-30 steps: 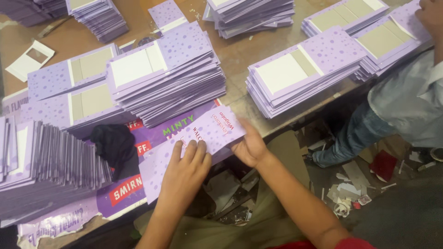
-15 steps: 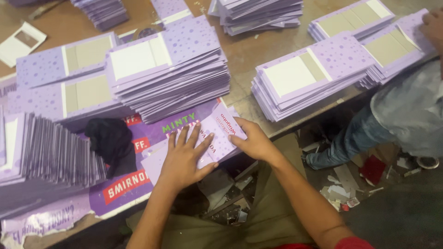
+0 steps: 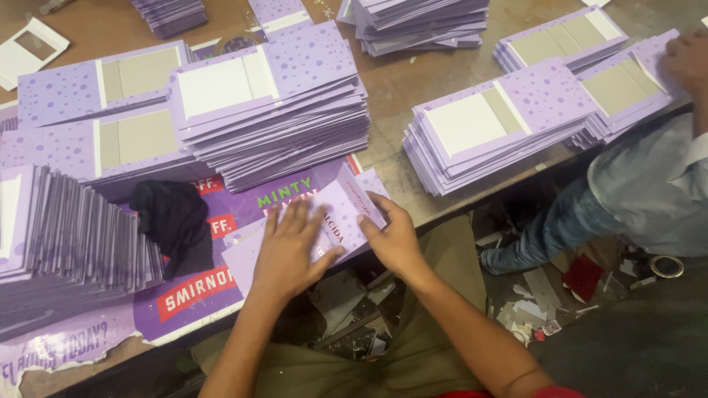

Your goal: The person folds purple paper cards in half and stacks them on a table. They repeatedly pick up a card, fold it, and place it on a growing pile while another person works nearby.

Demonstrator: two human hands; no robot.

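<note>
In the head view, a flat lilac card sleeve (image 3: 343, 214) is pressed down at the near edge of a wooden table (image 3: 402, 92), on top of a purple printed sheet (image 3: 184, 287) that overhangs that edge. The left hand (image 3: 287, 254) is laid flat on the sleeve with fingers spread wide and nothing grasped; the right hand (image 3: 394, 239) is set against the sleeve's right end, fingers curved loosely around its corner, thumb on top. One black cloth (image 3: 173, 221) is seen just left of the left hand, lying on the printed sheet. Seven flat stacks of purple dotted cards can be counted: one tall central stack (image 3: 273, 103) directly behind the hands, two lower stacks (image 3: 81, 118) to its left, one (image 3: 490, 121) toward the right near edge, two (image 3: 612, 59) at the right corner, and one (image 3: 420, 22) at the far edge; a smaller pile (image 3: 169, 13) is cut off by the far edge. One row of cards standing on edge (image 3: 70, 243) is packed along the left near edge. A second person (image 3: 656, 184) is seated at the right, one hand (image 3: 686, 59) resting on the corner stack.
</note>
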